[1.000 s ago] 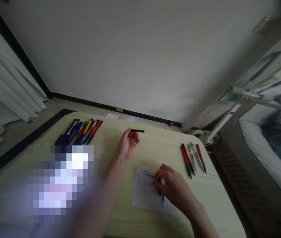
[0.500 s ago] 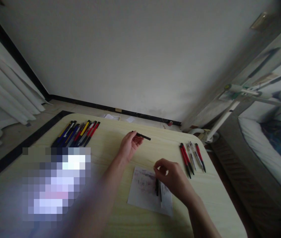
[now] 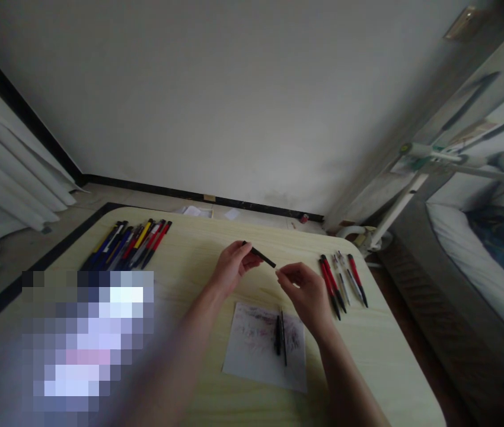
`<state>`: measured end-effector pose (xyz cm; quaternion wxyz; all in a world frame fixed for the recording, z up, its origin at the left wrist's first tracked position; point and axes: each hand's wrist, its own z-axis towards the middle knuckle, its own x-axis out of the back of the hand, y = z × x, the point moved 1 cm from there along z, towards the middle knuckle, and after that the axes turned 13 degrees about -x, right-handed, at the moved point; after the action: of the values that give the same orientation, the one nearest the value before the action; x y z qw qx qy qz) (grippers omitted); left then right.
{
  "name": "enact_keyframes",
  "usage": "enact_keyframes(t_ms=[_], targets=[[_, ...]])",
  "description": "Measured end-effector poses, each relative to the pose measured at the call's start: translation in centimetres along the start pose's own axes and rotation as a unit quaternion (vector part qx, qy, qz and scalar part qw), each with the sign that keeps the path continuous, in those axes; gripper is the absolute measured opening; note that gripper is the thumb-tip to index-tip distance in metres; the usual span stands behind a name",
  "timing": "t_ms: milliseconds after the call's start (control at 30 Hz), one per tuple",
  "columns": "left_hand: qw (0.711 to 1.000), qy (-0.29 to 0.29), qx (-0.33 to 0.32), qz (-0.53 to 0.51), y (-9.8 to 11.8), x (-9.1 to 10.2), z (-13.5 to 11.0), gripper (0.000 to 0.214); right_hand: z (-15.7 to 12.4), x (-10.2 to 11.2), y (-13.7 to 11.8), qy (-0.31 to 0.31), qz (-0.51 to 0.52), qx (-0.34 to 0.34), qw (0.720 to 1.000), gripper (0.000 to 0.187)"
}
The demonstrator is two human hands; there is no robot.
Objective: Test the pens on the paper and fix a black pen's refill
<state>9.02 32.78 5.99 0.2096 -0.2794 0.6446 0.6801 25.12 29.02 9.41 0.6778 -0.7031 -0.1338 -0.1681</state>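
Observation:
My left hand grips a black pen barrel between thumb and fingers, above the table. The barrel slants down to the right. Close to its lower right end, my right hand is closed in a pinch; whatever small thing its fingertips hold is too small to make out. Below the hands lies a scribbled sheet of white paper. A short black pen part and a thin dark pen refill rest on it side by side.
Several mixed pens lie in a row at the table's far left. Red pens and clear pens lie at the right. A bright pixelated patch covers the near left. A wall stands beyond the table.
My right hand has risen from the paper to the end of the barrel. The barrel now tilts more steeply. The black part and the refill on the paper are uncovered.

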Motion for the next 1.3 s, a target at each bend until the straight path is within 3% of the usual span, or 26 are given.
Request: enact_keyframes(t_ms=[233, 400, 500, 633, 733, 867, 933, 1133, 1300], targets=[[0.999, -0.034, 0.003, 0.030, -0.3, 0.1, -0.1, 0.019, 0.0, 0.1, 0.1, -0.009, 0.020, -0.002, 1.000, 0.010], [0.996, -0.072, 0.043, 0.024, 0.2, -0.2, -0.4, 0.017, 0.3, 0.6, 0.5, -0.046, 0.121, -0.040, 0.991, 0.013], [0.987, -0.128, 0.093, 0.026, 0.7, -0.5, -0.9, 0.017, 0.5, 1.0, 0.7, -0.091, 0.248, -0.078, 0.961, 0.015], [0.961, -0.217, 0.165, 0.046, 0.9, -0.7, -1.6, 0.018, 0.4, 1.0, 0.8, -0.215, 0.388, -0.118, 0.888, 0.019], [0.966, -0.194, 0.171, 0.005, 0.9, -0.5, -1.5, 0.013, 0.5, 1.0, 1.1, -0.225, 0.428, -0.124, 0.867, 0.016], [0.987, -0.060, 0.088, -0.120, 0.9, 0.4, -0.5, 0.012, 1.1, 1.1, 1.7, -0.173, 0.444, -0.128, 0.870, 0.010], [0.985, -0.029, 0.064, -0.157, 0.9, 0.7, -0.1, 0.012, 1.2, 1.1, 1.8, -0.165, 0.429, -0.129, 0.879, 0.014], [0.974, -0.024, 0.095, -0.205, 1.1, 0.7, 0.0, 0.012, 0.9, 1.2, 1.7, -0.148, 0.256, -0.107, 0.949, 0.017], [0.972, -0.012, 0.093, -0.214, 1.1, 0.9, 0.1, 0.008, 0.5, 2.2, 1.1, -0.181, 0.056, -0.084, 0.978, 0.018]])
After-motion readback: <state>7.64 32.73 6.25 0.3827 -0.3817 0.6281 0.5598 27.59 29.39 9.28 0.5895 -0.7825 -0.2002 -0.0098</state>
